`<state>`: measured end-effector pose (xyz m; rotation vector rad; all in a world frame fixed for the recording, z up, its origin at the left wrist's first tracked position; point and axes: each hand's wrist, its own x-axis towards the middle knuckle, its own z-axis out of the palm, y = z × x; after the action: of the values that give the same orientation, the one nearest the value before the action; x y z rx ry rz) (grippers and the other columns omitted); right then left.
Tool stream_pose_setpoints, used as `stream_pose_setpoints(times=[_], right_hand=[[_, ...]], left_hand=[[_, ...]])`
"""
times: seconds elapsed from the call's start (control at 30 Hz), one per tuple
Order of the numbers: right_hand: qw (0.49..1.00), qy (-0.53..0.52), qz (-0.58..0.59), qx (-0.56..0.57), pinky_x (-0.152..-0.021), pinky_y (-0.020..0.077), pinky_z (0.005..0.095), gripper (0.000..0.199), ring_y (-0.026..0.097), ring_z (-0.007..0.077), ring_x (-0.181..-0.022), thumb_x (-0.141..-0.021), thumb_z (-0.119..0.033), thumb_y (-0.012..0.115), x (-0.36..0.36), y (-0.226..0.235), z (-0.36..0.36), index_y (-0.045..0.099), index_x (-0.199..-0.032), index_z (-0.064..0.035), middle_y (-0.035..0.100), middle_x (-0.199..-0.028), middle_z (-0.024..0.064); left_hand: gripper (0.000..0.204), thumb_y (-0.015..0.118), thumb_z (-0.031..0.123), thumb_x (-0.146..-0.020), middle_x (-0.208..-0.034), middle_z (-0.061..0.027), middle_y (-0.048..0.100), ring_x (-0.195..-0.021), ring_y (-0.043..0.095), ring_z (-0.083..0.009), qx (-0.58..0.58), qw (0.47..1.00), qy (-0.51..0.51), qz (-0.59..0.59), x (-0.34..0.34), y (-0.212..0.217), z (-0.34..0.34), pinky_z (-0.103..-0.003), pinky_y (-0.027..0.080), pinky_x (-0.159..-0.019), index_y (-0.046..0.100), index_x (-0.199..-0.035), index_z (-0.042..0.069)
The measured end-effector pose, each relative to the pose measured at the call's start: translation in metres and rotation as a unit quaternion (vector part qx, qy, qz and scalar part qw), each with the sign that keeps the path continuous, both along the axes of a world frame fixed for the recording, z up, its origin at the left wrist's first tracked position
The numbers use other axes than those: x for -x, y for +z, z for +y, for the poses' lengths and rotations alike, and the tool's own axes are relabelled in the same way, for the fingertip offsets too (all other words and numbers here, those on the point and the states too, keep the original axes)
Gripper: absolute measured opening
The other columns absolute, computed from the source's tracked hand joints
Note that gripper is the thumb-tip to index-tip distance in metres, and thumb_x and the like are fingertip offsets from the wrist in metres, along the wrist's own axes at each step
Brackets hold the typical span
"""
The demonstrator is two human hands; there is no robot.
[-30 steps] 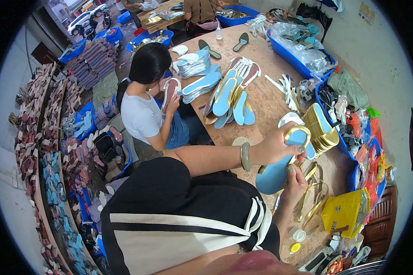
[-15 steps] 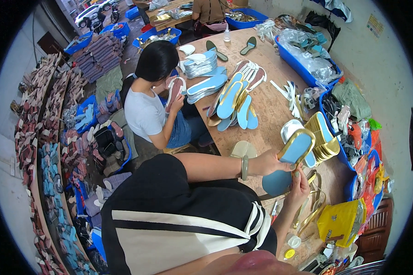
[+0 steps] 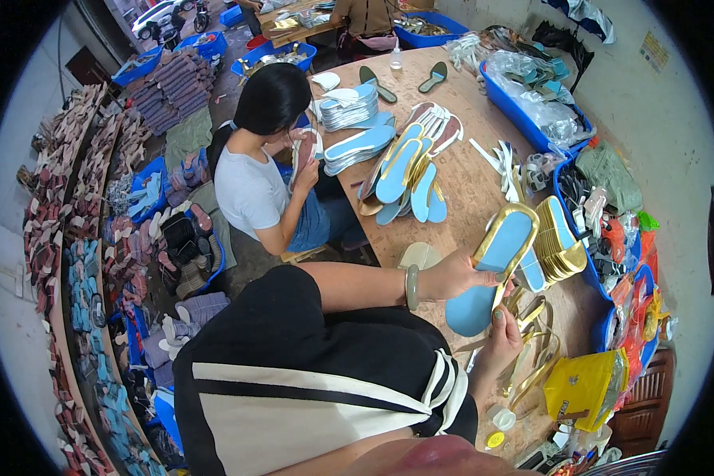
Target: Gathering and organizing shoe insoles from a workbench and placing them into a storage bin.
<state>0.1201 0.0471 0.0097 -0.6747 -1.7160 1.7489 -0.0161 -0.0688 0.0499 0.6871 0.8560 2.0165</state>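
A light blue shoe insole [image 3: 508, 236] with a gold edge is held up over the table's near side. My left hand [image 3: 452, 276], with a pale bangle at the wrist, is closed around its narrow middle. Lower along the insole, my right hand [image 3: 503, 341] pinches the gold edging strip at its side between thumb and fingers. Just right of it lies a stack of gold-edged insoles [image 3: 562, 252]. Loose gold strips [image 3: 541, 349] lie beside my right hand. A beige rounded piece [image 3: 420, 258] rests on the table behind my left wrist.
Insole piles [image 3: 399, 170] and white-edged insoles [image 3: 358, 149] lie farther back on the wooden table [image 3: 460, 119]. A seated co-worker [image 3: 250, 186] holds a dark red insole at left. Blue bins [image 3: 523, 119] line the right edge. A yellow bag [image 3: 583, 385] and a small jar [image 3: 501, 416] sit near.
The insole has turned so that more of its blue face shows, and its lower end has shifted left. My right hand has moved slightly left and down along the edge.
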Motion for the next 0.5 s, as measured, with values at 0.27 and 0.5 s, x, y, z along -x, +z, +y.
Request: stream_pose_setpoints(times=[0.27,0.5], right_hand=[[0.993,0.087,-0.084,0.012,-0.058,0.0353,0.0183,0.015,0.046,0.0045,-0.063,-0.087,-0.010,0.060,0.005,-0.014,0.012,0.065,-0.082,0.0026,0.056,-0.068,-0.0022],[0.990,0.099,-0.103,0.015,-0.054,0.0304,0.0186,0.012,0.041,0.0038,-0.060,-0.082,-0.011,0.062,0.012,-0.015,0.013,0.065,-0.081,0.0001,0.051,-0.068,-0.0058]], left_hand=[[0.022,0.067,0.014,-0.083,-0.090,-0.0049,0.067,-0.085,0.061,-0.0110,0.184,0.966,0.075,0.168,-0.012,-0.035,0.008,-0.027,0.049,-0.076,0.063,-0.100,0.000],[0.024,0.069,0.021,-0.078,-0.080,-0.0036,0.068,-0.072,0.061,-0.0101,0.312,0.905,0.098,0.271,0.016,-0.059,0.012,-0.028,0.049,-0.065,0.067,-0.095,0.003]])
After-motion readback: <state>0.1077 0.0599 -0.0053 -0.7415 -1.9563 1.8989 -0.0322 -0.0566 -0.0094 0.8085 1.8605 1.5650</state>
